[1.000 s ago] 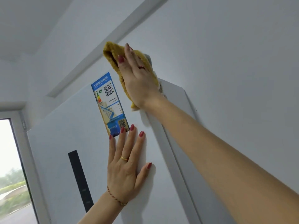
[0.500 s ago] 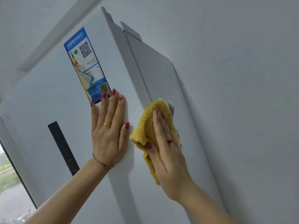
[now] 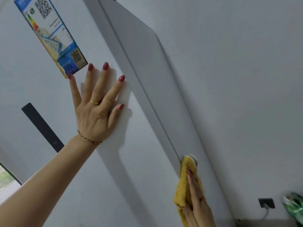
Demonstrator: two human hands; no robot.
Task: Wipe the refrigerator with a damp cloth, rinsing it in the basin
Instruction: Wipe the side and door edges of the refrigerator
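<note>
The white refrigerator [image 3: 141, 177] fills the left and middle of the head view, its grey side panel [image 3: 147, 66] running down to the right. My left hand [image 3: 96, 110] lies flat on the door front with fingers spread, just below a blue energy label [image 3: 50, 35]. My right hand [image 3: 196, 200] presses a yellow cloth [image 3: 182, 192] against the fridge's side edge low in the frame. The basin is out of view.
A black vertical strip [image 3: 42, 128] sits on the door left of my left arm. The white wall [image 3: 237, 95] stands close behind the fridge, with a dark socket and cable [image 3: 266, 203] at lower right beside a green, blurred object [image 3: 293, 205]. A window shows at lower left.
My right hand has slid the cloth down the fridge's side edge from the top corner to low in the view. My left hand stays flat on the door, its fingers now spread wider.
</note>
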